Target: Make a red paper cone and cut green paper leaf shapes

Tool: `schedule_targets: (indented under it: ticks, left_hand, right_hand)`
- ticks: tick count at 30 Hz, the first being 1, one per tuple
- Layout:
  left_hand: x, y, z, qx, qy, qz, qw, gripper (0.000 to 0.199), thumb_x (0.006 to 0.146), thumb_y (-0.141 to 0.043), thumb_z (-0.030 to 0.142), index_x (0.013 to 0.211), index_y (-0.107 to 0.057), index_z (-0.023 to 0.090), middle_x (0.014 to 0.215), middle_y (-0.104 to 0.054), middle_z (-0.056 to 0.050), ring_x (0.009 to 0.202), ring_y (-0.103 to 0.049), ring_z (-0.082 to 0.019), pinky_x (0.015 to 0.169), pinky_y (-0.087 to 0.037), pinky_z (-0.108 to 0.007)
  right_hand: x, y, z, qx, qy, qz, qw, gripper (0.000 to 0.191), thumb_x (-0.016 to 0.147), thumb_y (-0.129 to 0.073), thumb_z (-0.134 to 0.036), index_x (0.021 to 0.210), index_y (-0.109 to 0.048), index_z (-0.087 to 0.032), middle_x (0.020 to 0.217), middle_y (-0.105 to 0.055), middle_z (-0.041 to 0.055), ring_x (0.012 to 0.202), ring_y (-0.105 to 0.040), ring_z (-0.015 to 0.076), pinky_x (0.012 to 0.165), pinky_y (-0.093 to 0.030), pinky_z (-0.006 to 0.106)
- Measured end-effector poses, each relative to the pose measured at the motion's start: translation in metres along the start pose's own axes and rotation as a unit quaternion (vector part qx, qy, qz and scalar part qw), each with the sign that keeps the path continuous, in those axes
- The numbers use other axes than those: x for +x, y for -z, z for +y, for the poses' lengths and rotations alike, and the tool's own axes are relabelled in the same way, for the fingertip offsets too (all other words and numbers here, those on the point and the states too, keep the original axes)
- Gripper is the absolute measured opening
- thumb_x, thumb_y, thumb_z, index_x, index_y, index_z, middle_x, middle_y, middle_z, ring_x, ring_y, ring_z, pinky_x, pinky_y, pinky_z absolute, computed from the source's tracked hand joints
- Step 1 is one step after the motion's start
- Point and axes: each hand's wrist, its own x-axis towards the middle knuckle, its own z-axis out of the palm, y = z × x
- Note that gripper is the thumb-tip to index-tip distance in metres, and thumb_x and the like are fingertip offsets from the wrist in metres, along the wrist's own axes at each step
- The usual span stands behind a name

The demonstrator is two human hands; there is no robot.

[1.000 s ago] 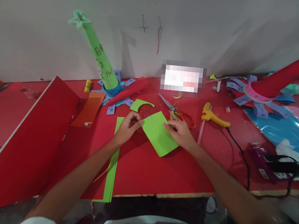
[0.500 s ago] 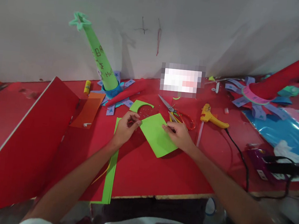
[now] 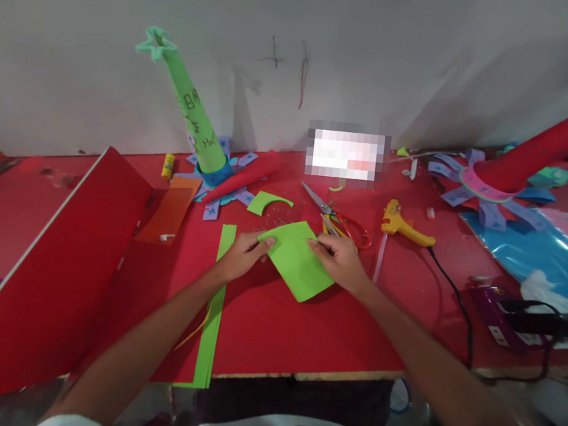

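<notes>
A green paper piece (image 3: 299, 261) is held in the air over the red table (image 3: 302, 342), one corner pointing down toward me. My left hand (image 3: 246, 255) pinches its left corner, thumb on top. On the other side, my right hand (image 3: 340, 258) grips the upper right edge between thumb and fingers. Just behind the paper lie red-handled scissors (image 3: 357, 231), partly over yellow-handled ones (image 3: 332, 224). A curved green offcut (image 3: 261, 203) rests behind my left hand, near small scraps. Long green strips (image 3: 211, 333) lie under my left forearm.
A red board (image 3: 58, 265) stands tilted at left, near orange paper (image 3: 171, 212) and a glue stick (image 3: 168, 167). A green cone (image 3: 192, 120) stands at the back. On the right are a yellow glue gun (image 3: 406, 226) with its cord, a purple box (image 3: 497, 320) and blue sheets (image 3: 536, 254).
My left hand has closed on the left corner of the green paper, where its fingertips were at the edge before. The paper's left part has shifted slightly left and bends a little.
</notes>
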Motion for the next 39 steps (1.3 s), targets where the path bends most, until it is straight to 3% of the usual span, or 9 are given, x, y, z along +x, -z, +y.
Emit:
schedule_targets:
  ticks: [7,11,15,18,21,24,28,33,39]
  left_hand:
    - [0.000,-0.001,0.005,0.063,-0.067,0.055,0.994,0.060,0.104,-0.047,0.067,0.068,-0.050,0.020,0.057,-0.047,0.003,0.055,-0.044,-0.012,0.056,-0.033,-0.026]
    - [-0.003,0.000,0.001,0.031,-0.075,-0.026,0.996,0.065,0.105,-0.046,0.068,0.064,-0.057,0.018,0.058,-0.057,-0.001,0.056,-0.054,-0.014,0.059,-0.042,-0.027]
    - [-0.007,-0.003,0.000,-0.019,-0.081,-0.101,0.991,0.055,0.102,-0.054,0.067,0.081,-0.067,0.019,0.071,-0.068,-0.005,0.068,-0.064,-0.018,0.067,-0.052,-0.029]
    - [-0.009,-0.005,0.000,-0.044,-0.045,-0.100,0.993,0.051,0.102,-0.055,0.066,0.086,-0.068,0.019,0.071,-0.068,-0.004,0.066,-0.065,-0.018,0.064,-0.053,-0.028]
    - [-0.009,-0.006,0.001,-0.011,-0.025,-0.092,0.995,0.053,0.107,-0.049,0.058,0.074,-0.063,0.019,0.062,-0.064,-0.003,0.058,-0.061,-0.015,0.061,-0.049,-0.027]
    - [-0.008,-0.006,0.002,0.048,-0.033,-0.079,0.995,0.059,0.109,-0.048,0.051,0.059,-0.055,0.020,0.053,-0.057,0.000,0.054,-0.057,-0.013,0.062,-0.046,-0.027]
    - [-0.007,-0.005,0.008,0.069,-0.054,-0.070,0.994,0.060,0.108,-0.047,0.053,0.056,-0.050,0.021,0.050,-0.054,0.001,0.050,-0.053,-0.013,0.059,-0.045,-0.028]
    - [-0.008,-0.006,0.016,0.041,-0.088,-0.088,0.991,0.053,0.100,-0.059,0.064,0.065,-0.062,0.024,0.054,-0.055,0.000,0.059,-0.058,-0.019,0.062,-0.052,-0.030]
    - [-0.008,-0.007,0.009,0.111,-0.082,-0.105,0.985,0.054,0.107,-0.050,0.053,0.065,-0.064,0.022,0.054,-0.054,0.001,0.054,-0.052,-0.015,0.065,-0.048,-0.028]
  right_hand:
    - [0.001,0.003,0.003,-0.002,-0.006,-0.010,1.000,0.057,0.102,-0.049,-0.062,0.063,-0.034,-0.023,0.058,-0.033,-0.0040,0.056,-0.031,0.0120,0.055,-0.027,0.031]
    - [0.002,0.000,0.003,0.019,-0.014,0.002,1.000,0.059,0.101,-0.050,-0.065,0.062,-0.032,-0.024,0.058,-0.030,-0.0044,0.056,-0.030,0.0121,0.055,-0.026,0.031]
    - [0.001,-0.005,0.001,0.049,-0.009,-0.024,0.998,0.060,0.101,-0.050,-0.068,0.063,-0.037,-0.024,0.059,-0.036,-0.0038,0.056,-0.033,0.0123,0.057,-0.030,0.031]
    - [0.000,-0.008,0.000,0.059,-0.008,-0.032,0.998,0.059,0.101,-0.050,-0.068,0.064,-0.040,-0.023,0.060,-0.039,-0.0033,0.056,-0.036,0.0126,0.057,-0.031,0.030]
    - [0.000,-0.007,0.001,0.051,-0.003,-0.016,0.999,0.060,0.102,-0.050,-0.068,0.063,-0.039,-0.023,0.060,-0.039,-0.0029,0.056,-0.035,0.0127,0.058,-0.032,0.030]
    - [0.001,-0.005,0.001,0.043,0.002,-0.012,0.999,0.061,0.102,-0.048,-0.070,0.063,-0.040,-0.023,0.060,-0.041,-0.0025,0.057,-0.035,0.0132,0.058,-0.034,0.030]
    - [0.001,-0.004,-0.001,0.045,0.003,-0.008,0.999,0.062,0.101,-0.047,-0.073,0.063,-0.039,-0.024,0.059,-0.040,-0.0028,0.056,-0.035,0.0130,0.057,-0.032,0.031]
    - [-0.001,-0.006,-0.003,0.040,-0.004,0.002,0.999,0.062,0.101,-0.046,-0.073,0.064,-0.040,-0.024,0.059,-0.038,-0.0025,0.056,-0.035,0.0135,0.057,-0.032,0.031]
    - [-0.002,-0.007,-0.001,0.035,-0.007,0.018,0.999,0.057,0.101,-0.049,-0.066,0.064,-0.040,-0.024,0.059,-0.037,-0.0028,0.056,-0.036,0.0136,0.058,-0.033,0.030]
